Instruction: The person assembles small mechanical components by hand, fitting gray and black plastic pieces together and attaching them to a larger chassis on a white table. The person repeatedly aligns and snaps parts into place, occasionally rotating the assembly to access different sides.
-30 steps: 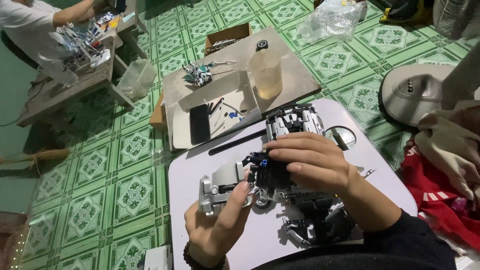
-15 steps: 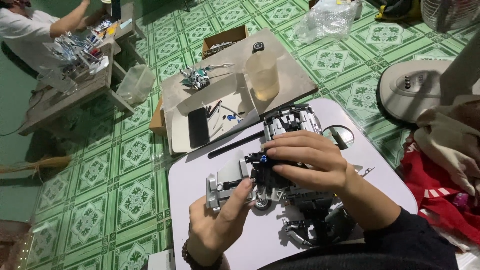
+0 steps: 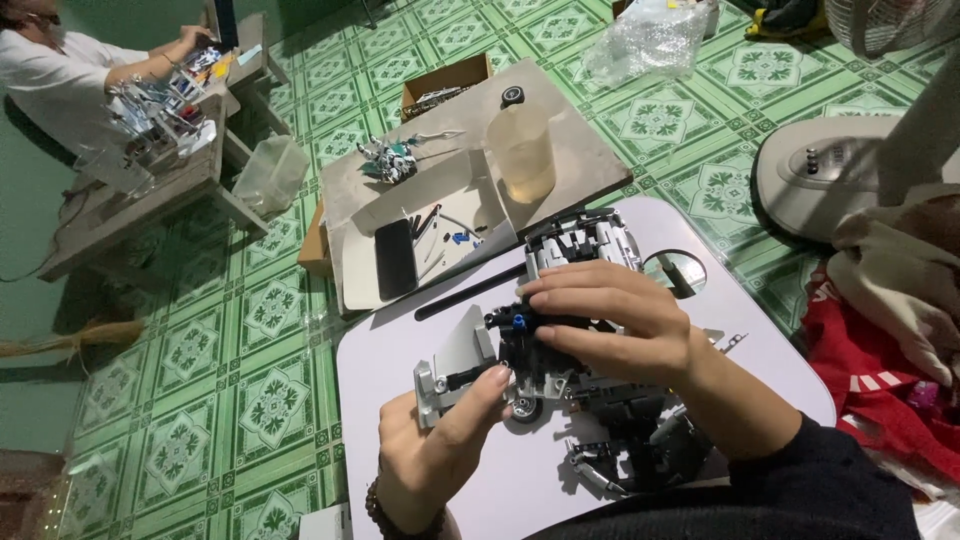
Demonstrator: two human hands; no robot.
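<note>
A grey and black brick-built model car point(image 3: 560, 350) is held on a pale lilac table point(image 3: 770, 350) set over green patterned floor tiles point(image 3: 200, 370); it is clamped from above by the right hand point(image 3: 610, 325), its grey front pinched by the left hand point(image 3: 440, 450).

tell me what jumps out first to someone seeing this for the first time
At centre, the right hand clasps a grey and black brick-built model car from above while the left hand pinches its front end, over a pale lilac table. Behind it stands a plastic jug, on a green patterned tile floor.
</note>
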